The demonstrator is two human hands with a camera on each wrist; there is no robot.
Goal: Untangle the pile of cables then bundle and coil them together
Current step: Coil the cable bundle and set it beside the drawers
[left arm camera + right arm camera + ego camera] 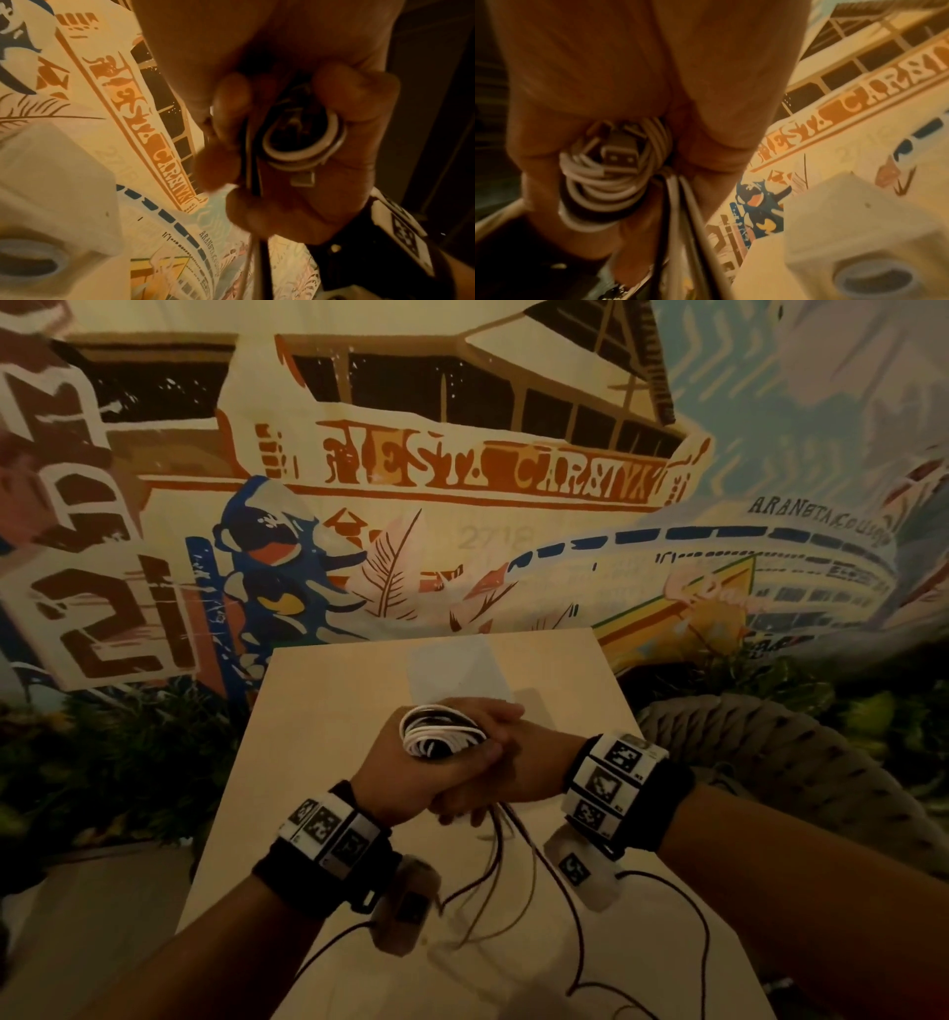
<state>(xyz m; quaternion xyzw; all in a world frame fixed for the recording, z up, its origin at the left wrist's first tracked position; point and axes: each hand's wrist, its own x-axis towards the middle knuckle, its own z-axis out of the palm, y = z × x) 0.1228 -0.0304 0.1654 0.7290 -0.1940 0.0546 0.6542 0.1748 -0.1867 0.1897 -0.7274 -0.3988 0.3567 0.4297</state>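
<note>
A small coil of white and black cables (439, 731) is held above the light wooden table (318, 711), clasped between both hands. My left hand (405, 783) grips it from the left, thumb lying across the loops. My right hand (534, 757) wraps round it from the right, fingers curled over the top. In the left wrist view the coil (303, 146) sits inside curled fingers. The right wrist view shows the white loops (598, 186) with a USB plug (618, 158) tucked in the middle. Loose cable tails (503, 865) hang from under the hands down to the table.
A painted mural wall (462, 480) stands right behind the table's far edge. A grey woven seat (770, 752) is at the right, and dark plants (102, 762) at the left. Thin black leads (703, 932) from the wrist cameras trail over the near tabletop.
</note>
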